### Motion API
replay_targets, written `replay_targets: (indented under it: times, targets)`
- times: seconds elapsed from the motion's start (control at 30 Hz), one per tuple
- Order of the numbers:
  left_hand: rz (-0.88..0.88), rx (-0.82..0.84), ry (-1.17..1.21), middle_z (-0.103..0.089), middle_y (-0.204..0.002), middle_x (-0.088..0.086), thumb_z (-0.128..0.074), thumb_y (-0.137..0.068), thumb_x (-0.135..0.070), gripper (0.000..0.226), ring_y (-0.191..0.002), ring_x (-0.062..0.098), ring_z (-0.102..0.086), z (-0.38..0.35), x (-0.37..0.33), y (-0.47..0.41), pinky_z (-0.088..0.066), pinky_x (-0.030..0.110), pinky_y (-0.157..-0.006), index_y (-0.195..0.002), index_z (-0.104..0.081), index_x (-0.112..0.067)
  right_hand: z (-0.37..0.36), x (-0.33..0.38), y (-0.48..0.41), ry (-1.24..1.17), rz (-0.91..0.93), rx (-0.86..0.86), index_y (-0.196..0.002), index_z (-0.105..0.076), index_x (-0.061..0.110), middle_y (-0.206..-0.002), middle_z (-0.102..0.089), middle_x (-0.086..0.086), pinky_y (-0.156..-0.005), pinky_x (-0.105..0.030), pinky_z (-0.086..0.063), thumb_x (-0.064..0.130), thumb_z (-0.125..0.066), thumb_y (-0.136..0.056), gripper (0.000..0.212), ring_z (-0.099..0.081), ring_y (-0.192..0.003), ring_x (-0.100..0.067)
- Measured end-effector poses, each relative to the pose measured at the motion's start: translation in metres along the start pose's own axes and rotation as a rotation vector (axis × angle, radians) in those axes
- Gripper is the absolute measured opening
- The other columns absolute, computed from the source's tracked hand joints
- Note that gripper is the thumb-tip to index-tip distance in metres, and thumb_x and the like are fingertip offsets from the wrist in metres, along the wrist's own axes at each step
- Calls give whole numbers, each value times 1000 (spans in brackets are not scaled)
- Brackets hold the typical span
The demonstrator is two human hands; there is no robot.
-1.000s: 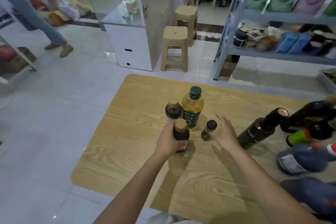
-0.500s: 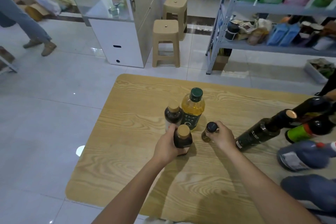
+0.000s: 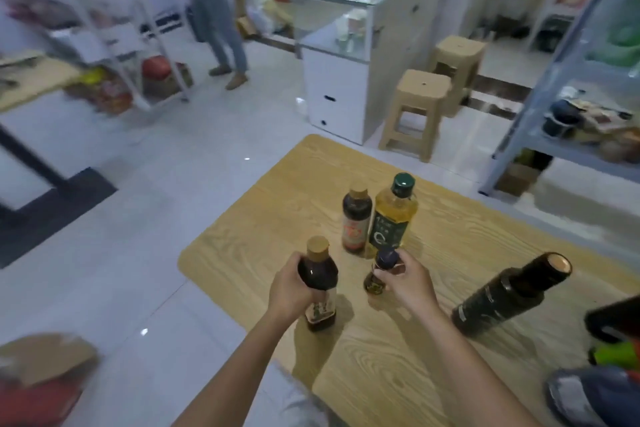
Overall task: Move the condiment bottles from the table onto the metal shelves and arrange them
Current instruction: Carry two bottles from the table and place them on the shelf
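Left hand [image 3: 289, 291] is wrapped round the shoulder of the sauce bottle [image 3: 318, 274], fingers curled tight just under the tan cap. Right hand [image 3: 407, 282] pinches the small bottle [image 3: 374, 282] at its neck, thumb and fingertips below the dark cap, and it leans a little. Both sit low over the near part of the surface [image 3: 242, 236], and I can't tell if either base is clear of the wood.

The sauce bottle looks full and dark, so I judge it weighty for its size, rigid, smooth and likely slippery. A grip round the body beats one on the cap, and I want it kept upright. The small one should be light. The neck pinch will do, but it may swing, and if it's glass it won't forgive a knock.

Against half a second ago, both bottles have come away from the pair. The sauce bottle was right in front of the second sauce bottle [image 3: 356, 222], the small one close by the oil bottle [image 3: 393, 218], and now there's open wood between them. That pair and the black bottle [image 3: 509, 295] haven't budged. My view has swung left, pushing the shelves [image 3: 540, 87] out to the right edge.
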State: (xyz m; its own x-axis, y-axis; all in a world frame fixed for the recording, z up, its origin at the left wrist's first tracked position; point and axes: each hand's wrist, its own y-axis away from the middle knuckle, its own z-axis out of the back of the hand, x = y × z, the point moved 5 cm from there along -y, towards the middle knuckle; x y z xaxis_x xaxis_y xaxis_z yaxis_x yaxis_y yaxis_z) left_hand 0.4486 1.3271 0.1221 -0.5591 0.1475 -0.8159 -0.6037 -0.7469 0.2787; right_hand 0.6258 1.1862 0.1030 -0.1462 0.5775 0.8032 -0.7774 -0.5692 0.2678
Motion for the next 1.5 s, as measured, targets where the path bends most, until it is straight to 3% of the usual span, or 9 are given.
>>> replay_targets:
  times: [0.3,0.53,0.77,0.87,0.97,1.1,1.27,1.4,1.5]
  targets:
    - [240,-554,250,-63,-99,-11,-83,-58,-7,59,-94,11,-61,110,51,170,-52,28,-75,-105,-53,-25,-103,120,88,-69,475,507,-99,-64,24,-84,-62,10,-67,-28,-42,23,-75,-78,23,-55,-78,-8]
    - [291,-1190,321,-66,-91,-7,-85,-52,-3,60,-84,8,-64,195,69,379,-52,28,-66,-92,-48,-26,-196,246,282,-171,936,1005,-84,-60,39,-83,-66,12,-73,-23,-45,21,-77,-77,25,-58,-76,-6]
    - [323,-1807,77,-68,-88,-8,-80,-37,-39,64,-84,11,-67,230,14,627,-55,43,-77,-90,-42,-40,-200,331,537,-405,1205,1564,-85,-68,20,-69,-69,16,-65,-11,-46,11,-75,-75,16,-60,-64,3]
    - [383,-1965,-134,-67,-88,-13,-86,-46,-30,64,-82,4,-65,227,-33,712,-56,36,-73,-94,-44,-38,-170,359,627,-536,1294,1697,-84,-67,25,-70,-69,19,-66,-8,-45,27,-74,-69,17,-61,-69,5]
    - [428,-2101,-296,-63,-83,-18,-88,-56,-19,62,-74,-8,-61,221,-71,781,-50,17,-67,-97,-44,-36,-146,374,700,-597,1372,1792,-92,-68,27,-86,-71,11,-74,-12,-47,33,-73,-74,19,-63,-82,-3]
    - [445,-2215,-438,-65,-88,-14,-86,-62,-20,60,-79,-5,-63,225,-93,838,-54,23,-74,-103,-44,-30,-127,387,777,-663,1521,1759,-100,-66,20,-88,-68,5,-69,-6,-44,26,-69,-84,18,-60,-77,-3]
    - [460,-2246,-616,-59,-85,-19,-84,-65,-28,62,-73,-7,-59,256,-88,860,-52,16,-72,-114,-45,-25,-143,392,839,-633,1624,1637,-102,-66,18,-89,-66,6,-71,-14,-46,28,-69,-84,21,-59,-77,-4]
    - [458,-2242,-633,-66,-102,-8,-82,-68,-28,67,-86,3,-62,285,-69,874,-49,8,-73,-125,-46,-19,-173,390,871,-519,1704,1584,-93,-68,18,-85,-66,6,-79,-34,-53,31,-71,-82,18,-60,-76,-8]
    - [479,-2266,-614,-65,-107,-6,-80,-71,-27,69,-92,7,-62,298,-45,886,-52,23,-81,-130,-46,-18,-200,385,886,-404,1703,1580,-100,-69,13,-93,-71,0,-82,-41,-54,39,-73,-79,34,-66,-85,-16]
